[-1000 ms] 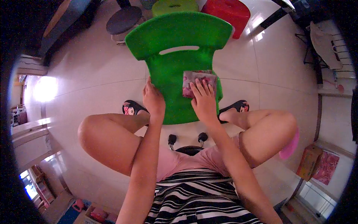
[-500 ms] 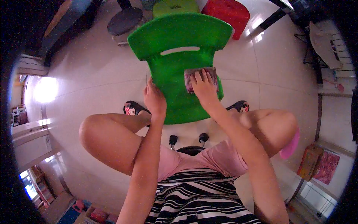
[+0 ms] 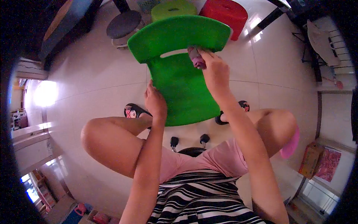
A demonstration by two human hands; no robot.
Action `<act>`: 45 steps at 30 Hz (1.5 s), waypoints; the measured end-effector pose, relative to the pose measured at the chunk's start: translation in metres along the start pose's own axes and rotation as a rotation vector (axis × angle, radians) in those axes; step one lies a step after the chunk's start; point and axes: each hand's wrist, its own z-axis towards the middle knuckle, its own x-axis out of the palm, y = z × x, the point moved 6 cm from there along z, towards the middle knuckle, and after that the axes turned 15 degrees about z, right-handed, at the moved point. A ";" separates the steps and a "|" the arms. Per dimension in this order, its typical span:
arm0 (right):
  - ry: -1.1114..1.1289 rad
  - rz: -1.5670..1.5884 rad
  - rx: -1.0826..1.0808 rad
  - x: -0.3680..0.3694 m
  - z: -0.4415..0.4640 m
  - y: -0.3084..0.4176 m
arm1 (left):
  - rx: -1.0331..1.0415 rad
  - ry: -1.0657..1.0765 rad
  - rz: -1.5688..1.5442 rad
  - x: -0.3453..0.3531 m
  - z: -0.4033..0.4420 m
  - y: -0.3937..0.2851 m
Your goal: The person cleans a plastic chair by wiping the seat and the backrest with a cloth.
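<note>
A green plastic chair (image 3: 179, 86) stands between my knees, its curved backrest with a slot at the far side. My left hand (image 3: 155, 100) is closed on the chair's left edge, its fingers partly hidden along the rim. A pink and grey folded cloth (image 3: 196, 58) is in my right hand (image 3: 217, 72), pressed against the chair at the right end of the slot. My right fingers are closed over the cloth and hide part of it.
Beyond the backrest are a lime green stool (image 3: 173, 8), a red stool (image 3: 227, 15) and a grey round stool (image 3: 124, 24). A cardboard box (image 3: 312, 160) is at the right. Two black casters (image 3: 204, 139) show under my seat.
My right hand has moved with the cloth away from me, up from the right part of the seat to the backrest slot. My left hand stays at the left edge.
</note>
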 end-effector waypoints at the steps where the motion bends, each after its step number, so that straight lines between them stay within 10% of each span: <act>1: -0.026 -0.047 -0.106 0.002 0.000 0.001 | 0.006 -0.007 -0.002 0.000 -0.001 -0.001; 6: 0.018 -0.242 -0.440 0.043 -0.025 -0.033 | -0.029 0.053 -0.028 -0.005 0.002 -0.004; 45: 0.404 0.110 0.113 0.051 -0.164 -0.006 | -0.195 0.127 0.004 -0.002 0.001 0.000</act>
